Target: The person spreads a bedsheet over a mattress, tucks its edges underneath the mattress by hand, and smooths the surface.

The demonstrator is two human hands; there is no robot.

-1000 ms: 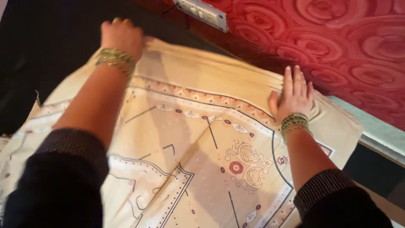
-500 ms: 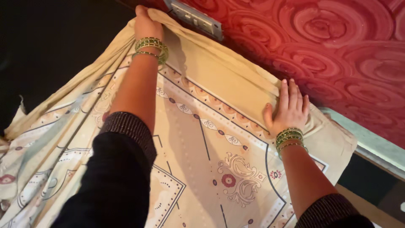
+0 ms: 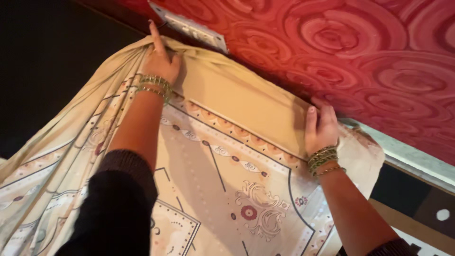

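Cream printed cloth point(image 3: 227, 189) lies spread beneath us, far edge against the red wall point(image 3: 332, 42). Our left hand point(image 3: 160, 59), at eleven o'clock, pinches bunched fabric; right hand point(image 3: 321, 127), at two o'clock, presses fingers-curled on the edge. We judge tucking underway; next calls for even tension.

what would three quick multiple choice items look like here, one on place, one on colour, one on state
1. Where does the left hand press the cloth?
A. beside the switch plate
B. on the floor
C. on a chair

2. What colour is the swirl-patterned wall?
A. blue
B. red
C. white

3. How does the cloth lie under the left hand?
A. rolled up
B. cut in strips
C. gathered in folds

Answers: 1 A, the hand sits just below the plate; 2 B, the swirls are red; 3 C, pleats fan out from the hand.
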